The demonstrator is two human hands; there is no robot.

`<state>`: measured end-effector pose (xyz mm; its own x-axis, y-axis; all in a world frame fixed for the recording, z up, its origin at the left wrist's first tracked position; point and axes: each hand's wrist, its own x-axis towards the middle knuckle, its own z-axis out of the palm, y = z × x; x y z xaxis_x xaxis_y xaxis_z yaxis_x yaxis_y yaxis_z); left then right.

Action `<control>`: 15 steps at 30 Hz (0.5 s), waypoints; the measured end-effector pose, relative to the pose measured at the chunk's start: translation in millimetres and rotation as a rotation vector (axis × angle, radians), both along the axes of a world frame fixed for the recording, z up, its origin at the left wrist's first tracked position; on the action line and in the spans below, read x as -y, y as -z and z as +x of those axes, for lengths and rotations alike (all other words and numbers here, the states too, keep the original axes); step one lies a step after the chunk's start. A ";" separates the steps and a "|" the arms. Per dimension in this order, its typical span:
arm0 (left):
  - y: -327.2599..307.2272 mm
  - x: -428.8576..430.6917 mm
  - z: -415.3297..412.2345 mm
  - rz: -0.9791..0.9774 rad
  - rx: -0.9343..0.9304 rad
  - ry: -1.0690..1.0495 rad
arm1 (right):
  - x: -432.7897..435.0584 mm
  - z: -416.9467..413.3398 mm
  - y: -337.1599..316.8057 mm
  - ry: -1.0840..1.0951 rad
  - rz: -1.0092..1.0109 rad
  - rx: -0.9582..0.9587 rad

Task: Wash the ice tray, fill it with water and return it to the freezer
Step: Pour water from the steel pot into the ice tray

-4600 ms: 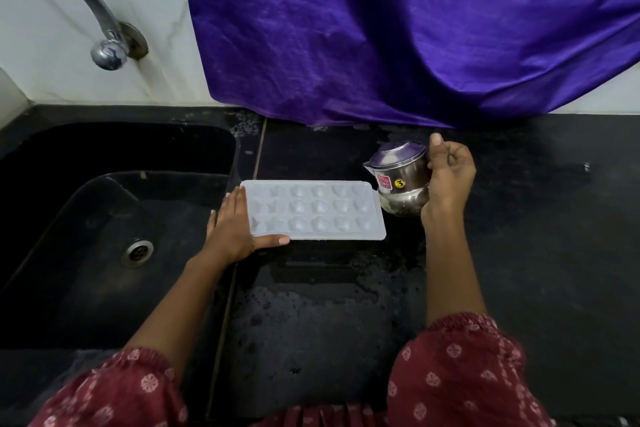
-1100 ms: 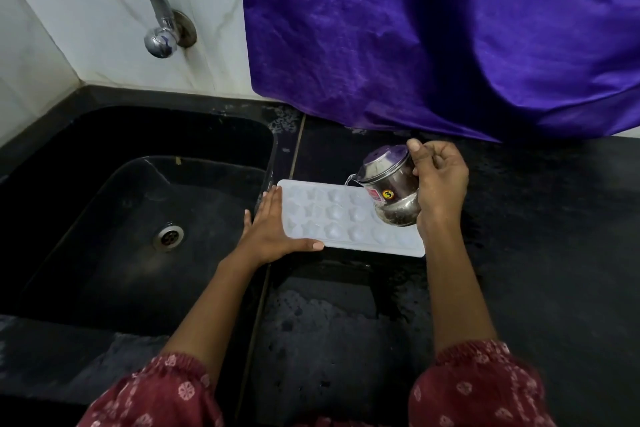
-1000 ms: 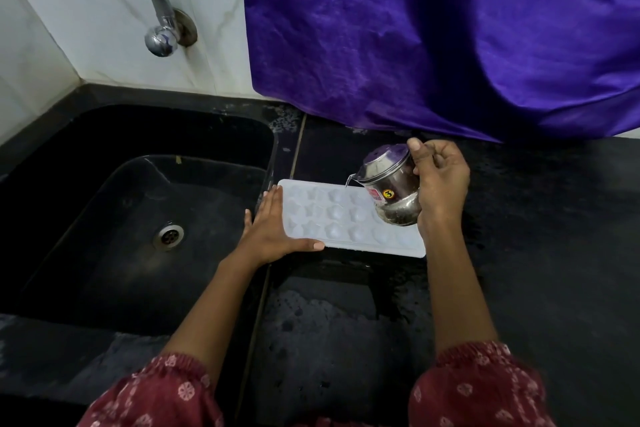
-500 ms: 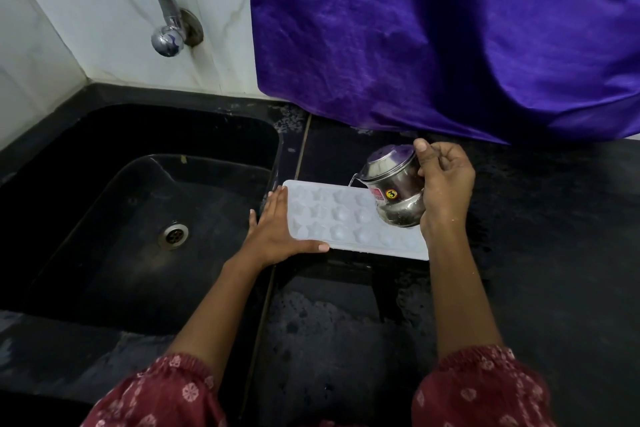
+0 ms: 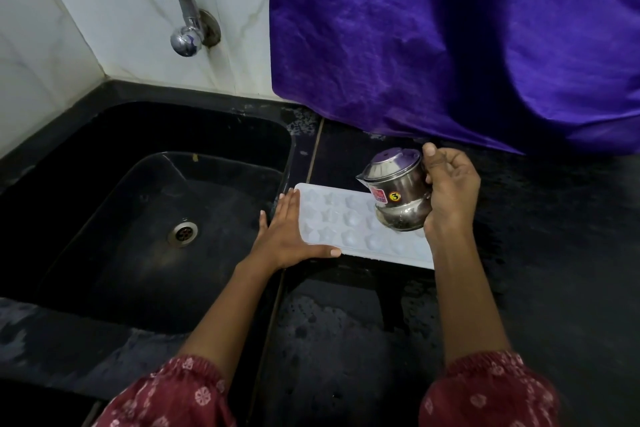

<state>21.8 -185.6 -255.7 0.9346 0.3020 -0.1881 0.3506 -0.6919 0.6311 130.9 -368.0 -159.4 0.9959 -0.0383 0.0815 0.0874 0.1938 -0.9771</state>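
1. Head view hides a good part of the white plastic ice tray (image 5: pixel 341 224): its right end is lost behind the small steel jug with a domed lid (image 5: pixel 398 191) and behind my right wrist.
2. I cannot tell whether the moulds hold water, nor whether anything runs from the jug's spout; the glare on the plastic makes both too hard to read.
3. The red label on the jug is too small to read; only a round yellow sticker with a 3 is clear.
4. The shiny purple cloth (image 5: pixel 450 45) hangs down to the back of the black stone bench (image 5: pixel 554 253) and covers whatever is behind it.
5. My maroon patterned sleeves (image 5: pixel 173 392) are cut off by the bottom edge.
6. The tray lies flat on the bench, just right of the black sink (image 5: pixel 104 218), its left end near the sink's edge. It is pale, rectangular with rounded corners, with rows of star and rounded moulds.
7. My left grip (image 5: pixel 287 236) is wide, fingers straight against the tray's left end, thumb along its near edge.
8. My right grip (image 5: pixel 450 191) is curled round the jug, holding it tilted above the tray's right part, spout to the left.
9. The curved chrome tap (image 5: pixel 180 3) juts from the white wall above the sink.
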 end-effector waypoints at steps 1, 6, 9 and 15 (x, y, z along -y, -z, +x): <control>0.3 0.0 0.0 0.001 0.000 -0.001 | -1.8 -0.6 -0.3 -0.005 -0.007 0.006; 2.3 0.4 0.1 0.034 0.002 -0.005 | -10.2 -2.8 -1.5 -0.040 -0.023 0.038; 2.6 0.6 -0.1 0.033 0.008 -0.008 | -13.3 -4.2 -1.9 -0.060 -0.052 0.067; 2.3 1.2 -0.8 0.033 0.011 -0.007 | -15.0 -4.2 -4.5 -0.043 -0.095 0.093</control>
<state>20.9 -186.9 -258.0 0.9343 0.3146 -0.1677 0.3488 -0.7098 0.6119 126.7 -353.1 -154.9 0.9844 0.0165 0.1750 0.1723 0.1066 -0.9793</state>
